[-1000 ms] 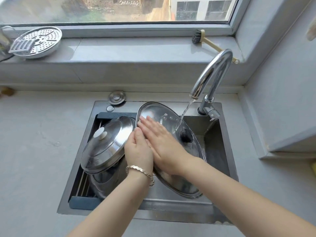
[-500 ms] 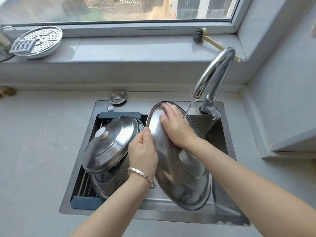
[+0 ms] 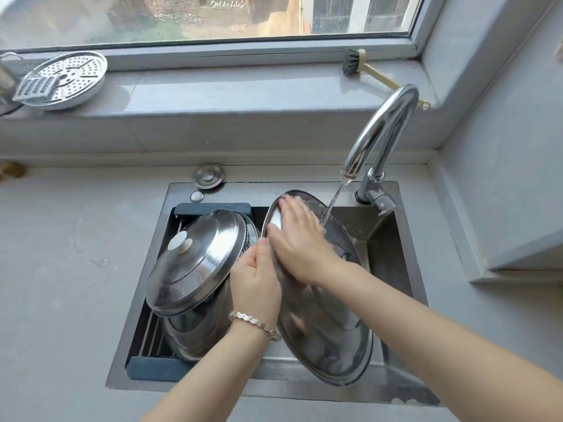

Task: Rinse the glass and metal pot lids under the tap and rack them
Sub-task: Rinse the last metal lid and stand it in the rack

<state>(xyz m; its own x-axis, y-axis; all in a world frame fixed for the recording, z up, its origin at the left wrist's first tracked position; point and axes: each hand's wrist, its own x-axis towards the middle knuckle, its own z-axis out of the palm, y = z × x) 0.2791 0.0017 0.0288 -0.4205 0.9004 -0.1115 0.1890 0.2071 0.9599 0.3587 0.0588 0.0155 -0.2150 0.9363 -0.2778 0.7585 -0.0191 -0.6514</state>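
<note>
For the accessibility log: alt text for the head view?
A person holds a large lid tilted under the running tap over a sink, left hand gripping its rim, right hand flat on its surface. To its left, a metal lid with a white knob rests tilted on a pot.

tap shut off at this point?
No: water runs from the tap onto the lid, which the left hand holds at its rim while the right hand lies flat on it.

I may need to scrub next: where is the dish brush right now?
In the head view, the dish brush lies on the window sill at upper right, just behind the arch of the tap, bristle head toward the left.
</note>
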